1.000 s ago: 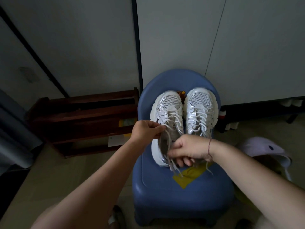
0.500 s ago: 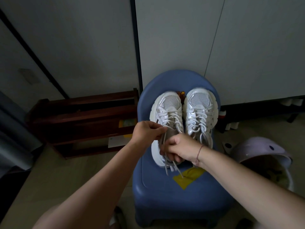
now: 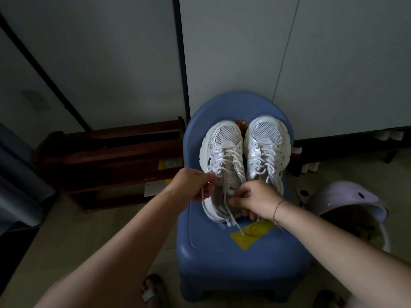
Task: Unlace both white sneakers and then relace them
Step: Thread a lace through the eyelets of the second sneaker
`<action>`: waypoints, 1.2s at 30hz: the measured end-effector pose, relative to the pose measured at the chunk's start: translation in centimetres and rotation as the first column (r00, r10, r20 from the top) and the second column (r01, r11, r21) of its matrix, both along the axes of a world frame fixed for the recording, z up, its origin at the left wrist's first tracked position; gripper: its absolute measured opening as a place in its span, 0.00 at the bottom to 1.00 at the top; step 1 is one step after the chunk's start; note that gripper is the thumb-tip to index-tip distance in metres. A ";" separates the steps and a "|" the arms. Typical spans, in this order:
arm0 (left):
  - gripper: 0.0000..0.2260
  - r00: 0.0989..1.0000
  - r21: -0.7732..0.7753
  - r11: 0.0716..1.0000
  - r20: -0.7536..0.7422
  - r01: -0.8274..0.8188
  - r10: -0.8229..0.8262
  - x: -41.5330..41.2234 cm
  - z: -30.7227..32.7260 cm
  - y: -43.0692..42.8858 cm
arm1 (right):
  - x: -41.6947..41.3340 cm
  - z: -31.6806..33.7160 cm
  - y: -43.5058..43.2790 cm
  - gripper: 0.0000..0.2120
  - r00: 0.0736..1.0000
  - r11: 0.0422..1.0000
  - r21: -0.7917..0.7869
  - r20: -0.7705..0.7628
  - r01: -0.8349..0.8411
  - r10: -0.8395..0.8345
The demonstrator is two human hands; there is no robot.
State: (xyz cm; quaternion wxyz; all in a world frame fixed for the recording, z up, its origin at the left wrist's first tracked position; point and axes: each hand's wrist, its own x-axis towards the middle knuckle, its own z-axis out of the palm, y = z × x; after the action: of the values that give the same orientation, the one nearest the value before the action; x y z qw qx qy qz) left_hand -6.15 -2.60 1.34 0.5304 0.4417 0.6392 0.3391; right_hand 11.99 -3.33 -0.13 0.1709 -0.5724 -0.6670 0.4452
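Where the room ends, tall pale grey wall panels [image 3: 233,52] rise behind everything, split by a dark vertical strip. Low against them on the left stands a dark brown wooden rack [image 3: 111,156] with open shelves. Beside it, in the middle of the view, sits a blue moulded plastic chair [image 3: 213,252] with a rounded back. To its right a lilac plastic bin [image 3: 347,201] rests on the floor, its lid tilted up. On the chair's seat lie both sneakers side by side, toes towards the backrest and close together: a white mesh-toed sneaker on the left [image 3: 222,143] and its matching white sneaker on the right [image 3: 266,138], which is laced up to the top. Both bare forearms reach in from the bottom corners to the left one. The left hand [image 3: 193,185] has its fingers curled and pinches a strand of the thin white lace [image 3: 226,196] at that shoe's outer edge, beside the upper eyelets. The right hand [image 3: 255,198] is bent over the heel opening, thumb and forefinger closed on another stretch of the same lace, the lower fingers tucked under the collar. A crumpled yellow patch [image 3: 251,235] lies on the seat just in front of the heels, and the loose lace tip touches it. A thin red string bracelet [image 3: 278,207] circles the right wrist. Something small and brown shows between the two toes; in this dim light I cannot tell what it is.
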 end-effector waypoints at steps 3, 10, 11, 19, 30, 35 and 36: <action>0.12 0.999 0.014 1.000 -0.037 -0.001 0.002 0.3 0.1 0.0 | -0.6 -1.0 -0.6 0.16 0.998 0.991 -0.133 -0.063 -0.014 0.005; 0.13 0.972 0.130 0.992 -0.234 -0.004 0.034 0.7 0.1 0.3 | -0.2 1.3 0.1 0.10 0.923 0.929 -0.369 -0.345 0.034 -0.171; 0.13 0.936 0.212 0.977 -0.340 -0.013 0.087 0.8 0.3 0.3 | 0.2 2.4 0.3 0.08 0.880 0.917 -0.398 -0.438 -0.006 -0.184; 0.17 0.933 0.218 0.964 0.290 0.150 -0.211 5.3 2.7 -2.7 | 2.8 6.2 0.9 0.05 0.711 0.931 -0.363 -0.644 0.040 -0.282; 0.12 0.977 0.110 0.980 0.118 0.167 -0.180 4.8 2.0 -2.2 | 3.8 5.3 3.7 0.10 0.497 0.809 -0.488 -0.639 0.329 -0.587; 0.07 0.954 0.122 0.988 0.272 0.096 -0.127 4.4 2.0 -2.3 | 3.0 5.0 2.6 0.08 0.706 0.895 -0.425 -0.593 0.135 -0.388; 0.07 0.946 0.126 0.989 0.306 0.073 -0.108 4.4 2.1 -2.3 | 2.6 4.9 2.3 0.09 0.750 0.917 -0.388 -0.578 0.095 -0.322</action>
State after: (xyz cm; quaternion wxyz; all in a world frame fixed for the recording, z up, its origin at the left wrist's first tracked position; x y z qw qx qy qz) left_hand -1.72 -4.86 3.48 0.6141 0.4406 0.5061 0.4154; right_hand 14.61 -1.06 4.73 0.3339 -0.4819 -0.4158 0.6953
